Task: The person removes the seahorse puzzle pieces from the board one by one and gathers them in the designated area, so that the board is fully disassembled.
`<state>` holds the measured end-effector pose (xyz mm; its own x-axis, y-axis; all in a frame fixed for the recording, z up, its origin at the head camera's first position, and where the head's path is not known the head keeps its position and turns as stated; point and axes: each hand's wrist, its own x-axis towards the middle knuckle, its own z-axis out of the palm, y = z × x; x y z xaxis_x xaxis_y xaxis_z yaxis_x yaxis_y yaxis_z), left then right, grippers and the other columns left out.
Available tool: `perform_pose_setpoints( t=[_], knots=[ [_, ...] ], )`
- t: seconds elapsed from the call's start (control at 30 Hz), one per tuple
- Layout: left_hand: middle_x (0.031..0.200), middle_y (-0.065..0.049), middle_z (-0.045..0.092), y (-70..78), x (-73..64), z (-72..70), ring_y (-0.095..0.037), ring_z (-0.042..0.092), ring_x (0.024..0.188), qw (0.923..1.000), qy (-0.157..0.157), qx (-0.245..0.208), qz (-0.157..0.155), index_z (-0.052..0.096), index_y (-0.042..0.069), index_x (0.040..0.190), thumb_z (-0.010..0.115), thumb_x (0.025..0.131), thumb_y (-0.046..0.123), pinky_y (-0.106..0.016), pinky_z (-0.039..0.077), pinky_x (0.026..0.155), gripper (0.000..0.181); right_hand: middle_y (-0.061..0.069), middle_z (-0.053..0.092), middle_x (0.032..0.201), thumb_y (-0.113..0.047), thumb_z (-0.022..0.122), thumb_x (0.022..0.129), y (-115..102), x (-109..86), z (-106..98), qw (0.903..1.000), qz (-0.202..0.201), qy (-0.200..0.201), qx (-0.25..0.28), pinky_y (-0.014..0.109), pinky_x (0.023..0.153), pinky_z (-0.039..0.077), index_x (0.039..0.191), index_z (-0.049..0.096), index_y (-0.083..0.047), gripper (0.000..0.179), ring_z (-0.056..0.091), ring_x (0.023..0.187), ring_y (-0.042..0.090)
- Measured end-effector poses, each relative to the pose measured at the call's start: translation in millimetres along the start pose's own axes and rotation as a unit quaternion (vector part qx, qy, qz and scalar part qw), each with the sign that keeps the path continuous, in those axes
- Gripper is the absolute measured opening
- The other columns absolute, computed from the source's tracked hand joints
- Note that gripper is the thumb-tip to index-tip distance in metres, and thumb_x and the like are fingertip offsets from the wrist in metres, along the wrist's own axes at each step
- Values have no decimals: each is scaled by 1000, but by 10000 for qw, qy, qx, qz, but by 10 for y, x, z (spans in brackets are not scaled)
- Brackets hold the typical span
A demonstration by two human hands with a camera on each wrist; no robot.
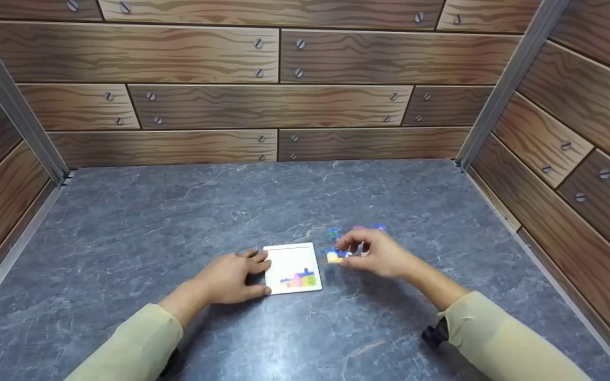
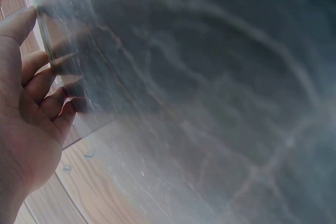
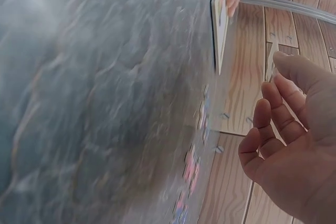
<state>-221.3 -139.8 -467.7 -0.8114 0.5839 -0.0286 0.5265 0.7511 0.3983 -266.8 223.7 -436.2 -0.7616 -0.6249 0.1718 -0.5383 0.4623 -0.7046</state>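
A white square puzzle board (image 1: 290, 262) lies flat on the tabletop, with coloured block-shaped pieces (image 1: 299, 279) grouped in its lower right part. My left hand (image 1: 234, 276) rests at the board's left edge, thumb by the lower corner and fingertips on the rim. To the right of the board, my right hand (image 1: 378, 255) pinches a thin flat yellow puzzle piece (image 1: 333, 257) between thumb and fingers. In the right wrist view, the pale edge of this piece (image 3: 271, 61) sticks out past the thumb tip, raised off the table.
Several loose puzzle pieces (image 1: 334, 232) in blue, green and pink lie around and partly behind the right hand. The grey marbled tabletop (image 1: 178, 211) is bounded by wood-print panels (image 1: 204, 106) at the back and sides, with metal posts (image 1: 511, 79) in the corners.
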Motion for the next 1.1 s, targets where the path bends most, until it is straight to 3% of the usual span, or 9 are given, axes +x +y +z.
perform_pose_setpoints(
  t=[0.3, 0.57, 0.9, 1.1],
  knots=[
    [162, -10, 49, -2, -7, -2, -42, 41, 151, 10000, -43, 6, -63, 59, 15, 154, 70, 100, 50, -62, 37, 118, 65, 13, 73, 101, -13, 85, 89, 67, -84, -75, 9996, 171, 114, -181, 32, 77, 52, 111, 77, -5, 25, 63, 87, 20],
    [159, -13, 52, -5, 2, -4, -42, 44, 148, 9999, 8, 87, 68, 61, 12, 152, 71, 100, 47, -61, 41, 116, 63, 5, 74, 101, -16, 86, 89, 130, -193, -86, 9988, 323, -6, -377, 42, 81, 56, 111, 78, -11, 24, 65, 91, 20],
    [159, -14, 51, -6, 3, -9, -43, 44, 149, 9999, -12, 68, 87, 60, 12, 153, 70, 100, 48, -62, 40, 116, 64, -1, 74, 103, -15, 86, 89, 168, -276, -63, 9984, 400, -43, -397, 34, 78, 55, 110, 78, -14, 23, 65, 91, 21],
    [160, -13, 51, -2, 8, -1, -43, 44, 149, 9999, -30, 91, 39, 60, 13, 153, 70, 100, 49, -62, 40, 116, 65, -2, 72, 97, -14, 87, 87, 182, -305, -2, 9984, 352, -52, -428, 30, 77, 55, 109, 78, -13, 23, 65, 87, 15]
  ],
)
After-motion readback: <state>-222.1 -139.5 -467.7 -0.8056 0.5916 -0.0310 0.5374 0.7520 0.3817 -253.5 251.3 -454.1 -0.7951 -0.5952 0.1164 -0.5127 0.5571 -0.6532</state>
